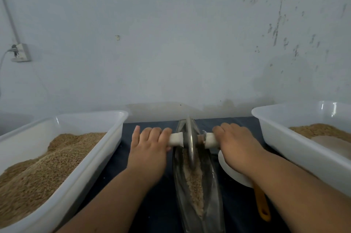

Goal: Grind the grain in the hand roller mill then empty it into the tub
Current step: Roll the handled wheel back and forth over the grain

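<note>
Fingers (155, 134) of the left hand (150, 147) curl over one white handle (175, 138), and the right hand (235, 143) wraps the other. Both hands grip an axle that runs left to right through the metal disc (190, 141). That disc stands on edge in the boat-shaped trough (212, 194), whose long axis runs away from the body, square to the axle. Most of the grain (193, 179) lies nearer than the disc, so the next stroke probably rolls back toward the person. The left tub (91, 166) and the right tub (296, 147) flank the hands.

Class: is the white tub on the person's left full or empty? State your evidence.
Well filled, not brimming. The left tub holds heaped brown grain covering its whole floor and rising high up its walls.
</note>
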`<state>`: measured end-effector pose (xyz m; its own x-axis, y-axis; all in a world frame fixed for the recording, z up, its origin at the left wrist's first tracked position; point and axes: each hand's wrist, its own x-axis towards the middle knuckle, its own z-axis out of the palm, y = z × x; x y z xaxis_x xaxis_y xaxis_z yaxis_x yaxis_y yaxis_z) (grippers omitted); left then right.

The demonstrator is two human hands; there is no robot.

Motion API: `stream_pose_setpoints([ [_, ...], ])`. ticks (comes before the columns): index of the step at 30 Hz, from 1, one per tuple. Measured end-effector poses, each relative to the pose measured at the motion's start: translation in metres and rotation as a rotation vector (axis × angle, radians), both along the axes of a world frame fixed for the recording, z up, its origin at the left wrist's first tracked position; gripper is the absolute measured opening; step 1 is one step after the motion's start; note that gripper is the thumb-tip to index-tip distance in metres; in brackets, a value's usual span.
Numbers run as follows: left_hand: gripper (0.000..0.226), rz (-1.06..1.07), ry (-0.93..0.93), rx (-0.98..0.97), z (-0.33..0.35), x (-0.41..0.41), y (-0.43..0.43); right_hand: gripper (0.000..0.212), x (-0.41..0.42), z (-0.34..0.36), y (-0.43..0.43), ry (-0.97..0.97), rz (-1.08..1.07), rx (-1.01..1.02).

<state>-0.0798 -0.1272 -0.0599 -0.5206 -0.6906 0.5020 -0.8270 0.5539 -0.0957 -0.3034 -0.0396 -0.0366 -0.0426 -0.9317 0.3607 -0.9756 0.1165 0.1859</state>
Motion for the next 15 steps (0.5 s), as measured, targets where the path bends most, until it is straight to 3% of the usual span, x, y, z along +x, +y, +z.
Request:
stream_pose_setpoints([
  [4,0.041,-0.015,0.007,0.008,0.002,0.004,0.001,0.021,0.000,0.003,0.003,-0.004,-0.019,0.038],
  [7,0.038,-0.055,-0.080,0.080,0.015,0.011,0.009,0.017,0.000,0.023,0.015,-0.122,0.017,0.257],
  [12,0.015,-0.216,-0.246,0.349,0.057,0.030,0.040,0.019,0.006,0.064,0.044,-0.242,0.060,0.703],
  [15,0.007,-0.278,-0.281,0.563,0.075,0.043,0.053,0.019,0.006,0.074,0.053,-0.319,0.112,0.796],
])
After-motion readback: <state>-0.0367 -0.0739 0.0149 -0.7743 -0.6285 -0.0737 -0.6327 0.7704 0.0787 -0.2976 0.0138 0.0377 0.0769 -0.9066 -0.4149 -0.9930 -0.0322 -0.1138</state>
